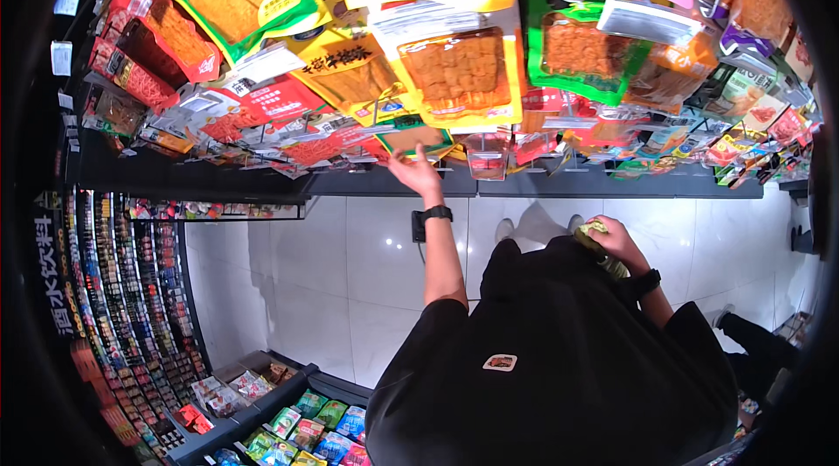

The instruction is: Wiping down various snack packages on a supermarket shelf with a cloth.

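My left hand (417, 172) reaches up to the hanging snack display, palm turned upward and fingers spread. Its fingertips are at the lower edge of a green-and-yellow snack packet (414, 138); whether they touch it I cannot tell. Just above hangs a large yellow-edged packet (459, 69) with a clear window showing brown, block-shaped food. In front of my body, my right hand (613, 240) is closed around a yellow-green packaged item (592, 228), partly hidden by the fingers. Both wrists carry black bands.
Packets hang on metal hooks with price tags (649, 20) above a dark shelf base (393, 185). A black device (418, 227) with a cable is beside my left wrist. Behind me stands a bin of pouches (308, 433). Another person's leg (754, 338) shows at right.
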Demonstrator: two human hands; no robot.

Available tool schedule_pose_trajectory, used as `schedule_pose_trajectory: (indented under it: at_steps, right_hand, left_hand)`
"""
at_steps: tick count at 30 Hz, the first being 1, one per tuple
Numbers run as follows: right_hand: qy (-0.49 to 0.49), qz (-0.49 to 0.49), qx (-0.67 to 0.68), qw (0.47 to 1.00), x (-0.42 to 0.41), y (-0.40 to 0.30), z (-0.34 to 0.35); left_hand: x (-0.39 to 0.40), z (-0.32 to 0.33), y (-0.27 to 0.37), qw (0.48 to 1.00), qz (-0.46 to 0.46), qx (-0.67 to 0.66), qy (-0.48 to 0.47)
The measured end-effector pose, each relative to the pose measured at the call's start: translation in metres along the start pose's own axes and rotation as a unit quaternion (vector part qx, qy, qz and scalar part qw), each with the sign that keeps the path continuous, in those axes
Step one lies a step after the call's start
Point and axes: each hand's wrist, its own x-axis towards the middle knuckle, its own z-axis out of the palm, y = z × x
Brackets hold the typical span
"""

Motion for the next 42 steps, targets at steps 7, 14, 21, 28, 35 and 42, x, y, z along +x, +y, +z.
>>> schedule_pose_trajectory:
  at_steps: [7, 14, 21, 28, 35, 42]
  right_hand:
    - [0.027, 0.098, -0.083, 0.991, -0.008, 0.006, 0.049]
    - [0.016, 0.153, -0.059, 0.986, -0.019, -0.004, 0.079]
    - [0.026, 0.15, -0.063, 0.986, -0.031, -0.011, 0.092]
    - [0.02, 0.123, -0.066, 0.99, -0.045, -0.011, 0.102]
    - [0.035, 0.133, -0.044, 0.99, -0.072, -0.002, 0.1]
    - [0.027, 0.035, -0.021, 0.999, -0.082, 0.001, 0.111]
  left_hand:
    - [0.079, -0.018, -0.015, 0.989, 0.042, 0.002, -0.139]
    - [0.098, -0.009, -0.033, 0.988, 0.065, 0.081, -0.117]
    - [0.097, -0.02, -0.027, 0.978, -0.031, 0.133, -0.159]
    - [0.098, -0.043, -0.064, 0.945, 0.077, -0.124, -0.292]
    - [0.086, -0.077, -0.04, 0.903, -0.091, -0.182, -0.377]
    - [0.068, -0.122, -0.007, 0.824, -0.12, -0.385, -0.397]
